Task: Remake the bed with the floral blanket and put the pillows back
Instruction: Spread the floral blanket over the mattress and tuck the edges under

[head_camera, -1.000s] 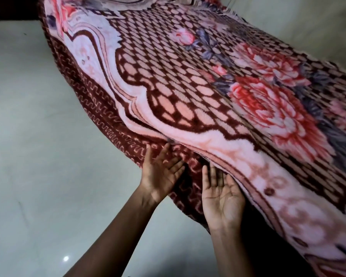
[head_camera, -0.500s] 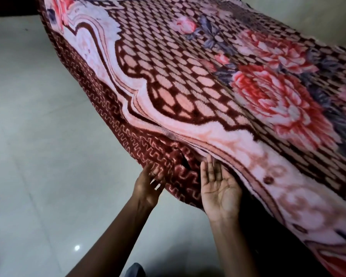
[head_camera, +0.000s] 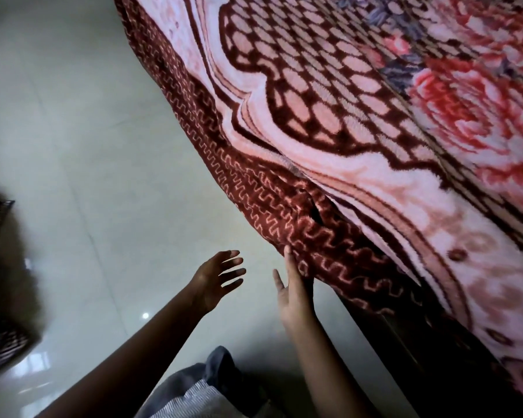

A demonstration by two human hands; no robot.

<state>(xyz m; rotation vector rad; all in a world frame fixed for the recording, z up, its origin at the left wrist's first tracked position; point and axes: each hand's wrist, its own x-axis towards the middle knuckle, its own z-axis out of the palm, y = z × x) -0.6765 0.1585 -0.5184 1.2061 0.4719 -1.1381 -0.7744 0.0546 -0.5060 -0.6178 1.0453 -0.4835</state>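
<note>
Floral blanket: I see the floral blanket (head_camera: pixel 360 140) spread over the bed, with its border (head_camera: pixel 284 224) hanging down the side towards the floor (head_camera: pixel 82 146).
Right hand: my right hand (head_camera: pixel 295 292) is turned edge-on at the blanket's lower hem. Its straight fingers (head_camera: pixel 288 257) lie flat against the border. The grip is open and pinches nothing.
Left hand: my left hand (head_camera: pixel 215 282) is just beside the hem and clear of the blanket. The fingers are spread and relaxed, and the grip is open and empty.
Change: half a second ago the left fingers were curled at the border. Now they are off it. The right palm was then facing up under the edge and has since rolled onto its side, lower on the hem.
Blanket texture: thick plush pile with a pink lattice on maroon, large red roses, and a pale zigzag line along the dark red border. The border is creased into a dark fold above the right fingertips.
Floor: pale, glossy tiles beside the blanket, with one small bright glint.
Clothing: below the blanket's hem there is grey cloth and white ribbed fabric (head_camera: pixel 194 393).
Far from the blanket: a dark blurred shape (head_camera: pixel 3 282). I cannot tell what it is.
</note>
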